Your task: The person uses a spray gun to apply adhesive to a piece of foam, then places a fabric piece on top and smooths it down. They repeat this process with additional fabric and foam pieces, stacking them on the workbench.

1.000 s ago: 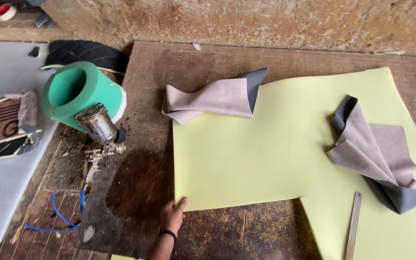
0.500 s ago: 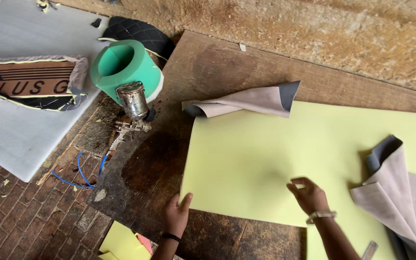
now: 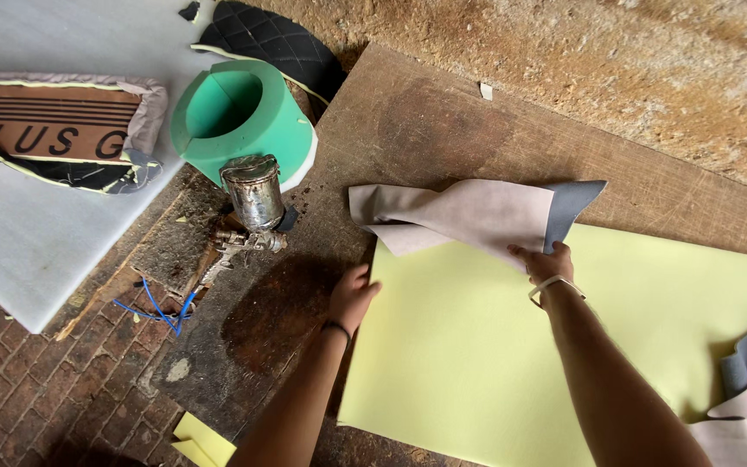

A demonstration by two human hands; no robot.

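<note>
Leather piece (image 3: 469, 216) lying crosswise, right hand (image 3: 545, 262) pinching it, left hand (image 3: 352, 298) beside

You are looking at an upholstery workshop with a rough, improvised work area. The table (image 3: 443, 121) is a worn, stained wooden board laid low over a brick floor (image 3: 36, 389). A metal spray gun (image 3: 248, 207) with its cup stands at the board's edge, beside a green foam cylinder (image 3: 239, 121). A pale yellow foam sheet (image 3: 564, 346) lies spread across the board, with folded beige-and-grey leatherette pieces (image 3: 469, 212) on it. A white foam slab (image 3: 19, 251) carries a half-covered seat panel (image 3: 54, 130), and black quilted material (image 3: 274, 39) lies behind. The wall (image 3: 616, 60) is bare, crumbling plaster.
</note>
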